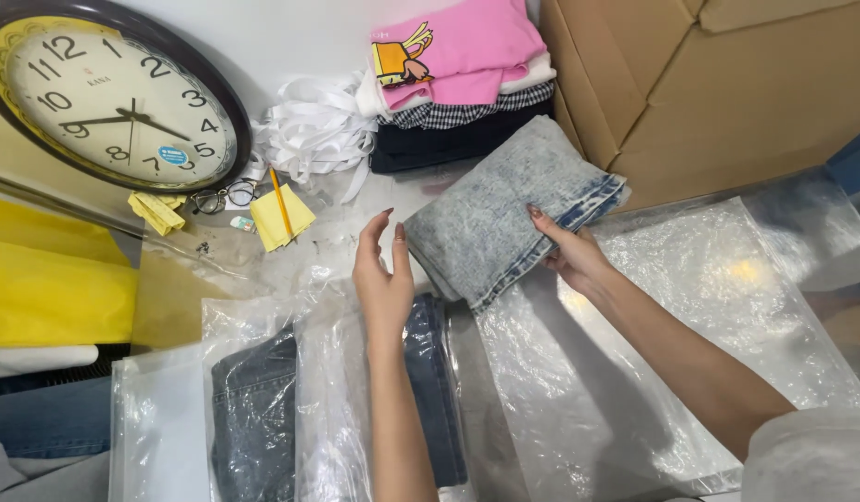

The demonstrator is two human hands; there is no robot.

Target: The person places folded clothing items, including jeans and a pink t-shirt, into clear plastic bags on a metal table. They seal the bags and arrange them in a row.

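- My right hand (569, 253) had its fingers laid flat on the folded pale jeans (504, 218), the thumb tucked at the near edge, pinching the fold lightly.
- My left hand (381, 279) stood open, fingers straight and together, palm turned toward the jeans, just beside their left edge; whether it touched them, I couldn't tell.
- The jeans lay on the table, tilted, partly over a clear bag (690, 353) spread under my right forearm.
- Under my left wrist sat dark jeans (262, 409), already inside a clear plastic bag.
- Just beyond the pale jeans, a stack of folded clothes (458, 84): pink on top, checked and dark below.
- White ribbon (318, 125) was heaped left of that stack.
- Farther left: a yellow notepad (281, 218) with a pencil, glasses (223, 196), and a wall clock (114, 93) lying flat.
- Cardboard boxes (727, 84) stood at the far right.
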